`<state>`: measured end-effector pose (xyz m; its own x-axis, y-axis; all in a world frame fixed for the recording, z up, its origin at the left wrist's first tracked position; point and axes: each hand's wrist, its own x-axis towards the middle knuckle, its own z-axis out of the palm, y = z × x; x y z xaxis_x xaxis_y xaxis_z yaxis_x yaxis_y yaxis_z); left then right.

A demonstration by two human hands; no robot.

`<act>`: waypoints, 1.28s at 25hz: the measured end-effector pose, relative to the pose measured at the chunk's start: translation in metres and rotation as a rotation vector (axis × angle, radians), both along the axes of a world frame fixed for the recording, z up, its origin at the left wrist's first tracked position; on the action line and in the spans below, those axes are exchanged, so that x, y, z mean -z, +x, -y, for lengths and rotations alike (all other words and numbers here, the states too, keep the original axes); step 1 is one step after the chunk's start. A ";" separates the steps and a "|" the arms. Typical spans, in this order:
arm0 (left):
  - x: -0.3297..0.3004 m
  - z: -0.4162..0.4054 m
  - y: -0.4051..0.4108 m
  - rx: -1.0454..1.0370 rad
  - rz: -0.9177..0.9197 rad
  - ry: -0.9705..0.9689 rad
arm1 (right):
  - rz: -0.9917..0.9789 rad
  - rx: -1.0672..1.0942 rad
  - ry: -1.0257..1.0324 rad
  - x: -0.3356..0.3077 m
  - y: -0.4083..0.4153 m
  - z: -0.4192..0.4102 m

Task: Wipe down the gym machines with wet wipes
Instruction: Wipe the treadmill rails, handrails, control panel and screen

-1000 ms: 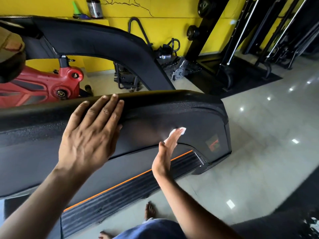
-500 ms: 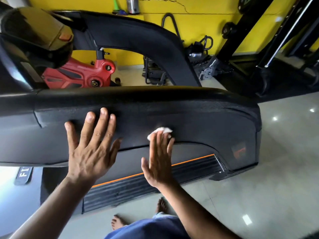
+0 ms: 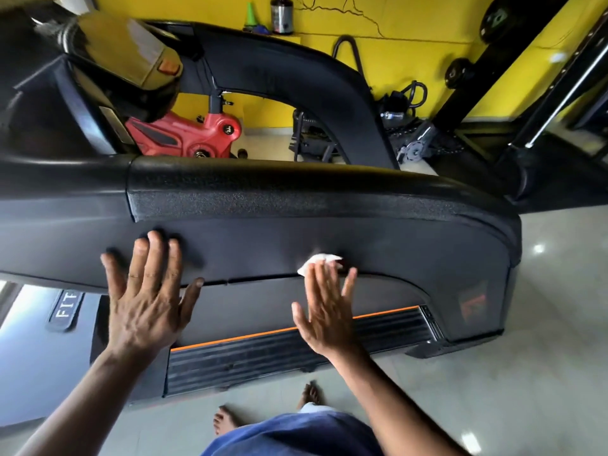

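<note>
A black treadmill side cover [image 3: 394,232] with an orange-striped ribbed side rail [image 3: 296,350] fills the middle of the view. My left hand [image 3: 148,297] rests flat on the cover's lower panel, fingers spread and straight. My right hand [image 3: 325,307] presses a small white wet wipe [image 3: 317,260] against the cover with straight fingers; only the wipe's top edge shows above the fingertips.
A second black machine arm [image 3: 296,80] arches behind, with a console [image 3: 125,57] at upper left. A red exercise bike [image 3: 197,133] and black weight equipment [image 3: 411,136] stand by the yellow wall. Glossy tiled floor [image 3: 543,357] lies to the right; my bare feet stand below.
Both hands have slid down and leftward along the cover; the right hand turned from edge-on to flat on the wipe. The view has shifted left, bringing the console into sight.
</note>
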<state>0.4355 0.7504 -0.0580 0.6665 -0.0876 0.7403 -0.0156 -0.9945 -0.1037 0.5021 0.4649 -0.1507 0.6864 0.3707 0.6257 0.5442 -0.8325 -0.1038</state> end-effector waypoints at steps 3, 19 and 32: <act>0.004 -0.004 -0.004 -0.009 -0.006 0.024 | -0.092 0.253 0.357 -0.009 0.018 0.045; 0.032 0.002 0.007 -0.138 -0.002 -0.015 | -0.155 0.479 0.772 -0.057 0.051 0.048; 0.039 0.014 0.015 -0.237 0.046 -0.011 | -0.035 0.231 0.480 -0.049 0.038 0.031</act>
